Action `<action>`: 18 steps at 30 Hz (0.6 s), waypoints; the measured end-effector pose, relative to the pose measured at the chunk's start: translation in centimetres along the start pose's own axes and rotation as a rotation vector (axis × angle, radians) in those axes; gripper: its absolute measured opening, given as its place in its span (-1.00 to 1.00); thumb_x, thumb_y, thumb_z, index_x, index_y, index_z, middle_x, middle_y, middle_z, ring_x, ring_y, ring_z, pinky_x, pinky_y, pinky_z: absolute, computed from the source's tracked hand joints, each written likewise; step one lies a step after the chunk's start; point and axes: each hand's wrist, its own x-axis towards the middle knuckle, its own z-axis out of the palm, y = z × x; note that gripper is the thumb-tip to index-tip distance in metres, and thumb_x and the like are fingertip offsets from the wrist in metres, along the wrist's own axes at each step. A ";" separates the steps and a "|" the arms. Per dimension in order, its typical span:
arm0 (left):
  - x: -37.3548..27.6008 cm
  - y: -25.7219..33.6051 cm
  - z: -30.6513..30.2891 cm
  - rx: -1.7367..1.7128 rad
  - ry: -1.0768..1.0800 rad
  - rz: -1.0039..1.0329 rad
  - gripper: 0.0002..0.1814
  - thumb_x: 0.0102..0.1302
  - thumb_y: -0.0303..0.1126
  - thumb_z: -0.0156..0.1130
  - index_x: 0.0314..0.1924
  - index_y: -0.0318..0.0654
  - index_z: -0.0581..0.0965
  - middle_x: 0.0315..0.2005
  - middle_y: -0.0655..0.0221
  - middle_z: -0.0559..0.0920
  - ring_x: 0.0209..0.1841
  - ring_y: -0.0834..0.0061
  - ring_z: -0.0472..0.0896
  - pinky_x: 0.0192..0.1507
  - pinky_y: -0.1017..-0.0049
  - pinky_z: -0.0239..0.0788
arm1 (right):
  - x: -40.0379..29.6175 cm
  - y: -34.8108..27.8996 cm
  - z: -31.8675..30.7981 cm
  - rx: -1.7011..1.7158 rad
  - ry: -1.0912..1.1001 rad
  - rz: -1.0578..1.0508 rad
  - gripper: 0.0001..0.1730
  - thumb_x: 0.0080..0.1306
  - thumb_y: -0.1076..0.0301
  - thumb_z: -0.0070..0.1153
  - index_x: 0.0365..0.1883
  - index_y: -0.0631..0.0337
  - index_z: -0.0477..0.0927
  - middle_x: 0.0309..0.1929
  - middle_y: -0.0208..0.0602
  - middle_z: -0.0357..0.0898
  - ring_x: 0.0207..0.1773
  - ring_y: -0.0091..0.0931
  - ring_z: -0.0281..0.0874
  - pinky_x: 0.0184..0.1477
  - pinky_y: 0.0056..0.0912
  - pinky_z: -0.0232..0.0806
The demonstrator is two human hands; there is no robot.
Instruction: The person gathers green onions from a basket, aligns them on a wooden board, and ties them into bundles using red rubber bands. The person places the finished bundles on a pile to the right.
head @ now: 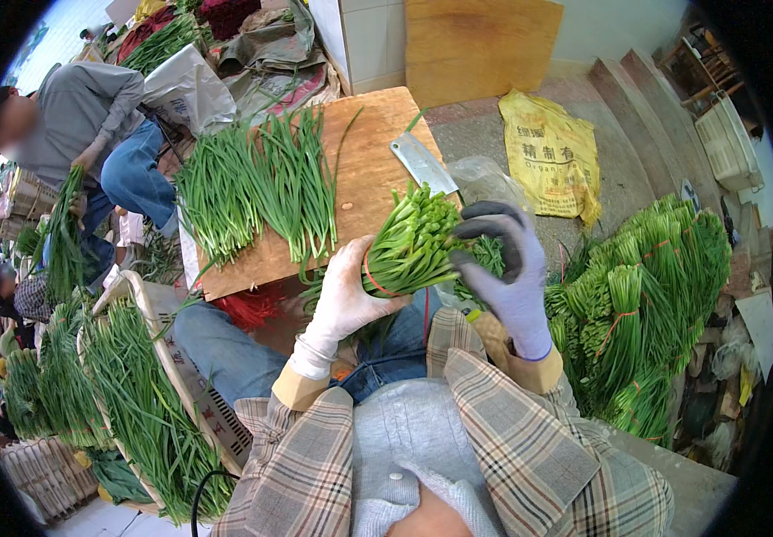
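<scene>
My left hand [346, 292], in a white glove, grips a thick bundle of green chives [408, 245] near a red rubber band around it. The cut stem ends point away from me, up and to the right. My right hand [510, 268], in a lilac glove with dark fingers, is at the right of the bundle, fingers spread and curved; nothing shows between them. Beyond the bundle a cleaver [423, 163] lies on the wooden board [373, 141]. Loose chives [225, 188] lie in heaps across the board's left part.
Banded chive bundles [628, 302] are piled at the right. A crate [181, 376] full of loose chives stands at the lower left. A yellow woven sack [551, 158] lies on the floor near the steps [648, 121]. At the upper left a seated person [84, 127] holds chives.
</scene>
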 end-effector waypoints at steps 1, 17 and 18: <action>-0.1 0.0 -0.1 0.004 0.001 -0.010 -0.16 -0.32 -0.22 0.54 0.04 -0.33 0.39 -0.16 0.14 0.52 -0.04 0.16 0.50 0.04 0.30 0.32 | 0.4 -0.3 -0.2 -0.326 -0.073 -0.168 -0.69 -0.06 0.41 0.35 -0.30 0.16 0.59 -0.12 -0.25 0.48 -0.01 -0.32 0.47 0.04 -0.35 0.32; -0.3 0.0 0.2 0.050 0.039 -0.023 -0.15 -0.31 -0.22 0.52 0.05 -0.31 0.38 -0.12 0.13 0.49 -0.01 0.11 0.46 0.05 0.26 0.27 | -0.5 1.5 1.1 0.166 0.106 -0.029 -0.45 0.02 0.48 0.21 0.04 0.33 0.41 0.09 -0.16 0.41 0.16 -0.38 0.36 0.21 -0.36 0.20; -0.4 0.0 0.1 0.066 0.045 -0.016 -0.15 -0.31 -0.22 0.52 0.05 -0.31 0.38 -0.12 0.13 0.49 -0.01 0.11 0.46 0.05 0.26 0.27 | -0.5 2.7 1.1 0.327 0.125 0.075 -0.27 0.04 0.45 0.23 0.20 0.33 0.26 0.17 -0.18 0.34 0.22 -0.37 0.30 0.27 -0.34 0.15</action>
